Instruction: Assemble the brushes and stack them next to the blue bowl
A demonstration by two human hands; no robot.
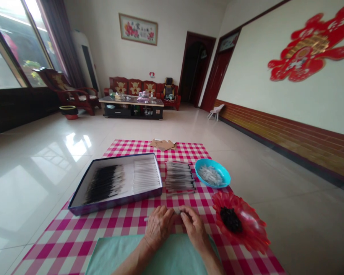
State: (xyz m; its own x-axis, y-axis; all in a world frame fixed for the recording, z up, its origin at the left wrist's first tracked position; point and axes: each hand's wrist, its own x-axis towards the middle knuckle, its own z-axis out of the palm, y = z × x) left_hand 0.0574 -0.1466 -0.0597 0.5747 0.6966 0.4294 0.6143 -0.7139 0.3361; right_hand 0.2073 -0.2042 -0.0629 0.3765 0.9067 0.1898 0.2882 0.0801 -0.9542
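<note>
My left hand (pixel 159 221) is closed around a slim whitish pen (pixel 146 219), whose end sticks out on its left side. Fingertips of my right hand (pixel 193 225) pinch a small translucent piece (pixel 177 211) between the two hands; it resembles a clear pen cap, but its detail is blurred. Just beyond my hands lies a stack of translucent pens (pixel 180 177). To the left, a shallow box (pixel 117 204) holds black-ended pens (pixel 103 183) and a row of whitish pens (pixel 146 175). A blue bowl (pixel 227 176) contains clear caps (pixel 210 175).
Right of my hands, a red flower-shaped dish (pixel 253 225) holds small black pieces (pixel 231 219). A green cloth (pixel 114 252) lies on the checked tablecloth (pixel 60 236) under my forearms. Cardboard scraps (pixel 163 144) rest at the far edge. Beyond stand a coffee table (pixel 132 100) and sofa.
</note>
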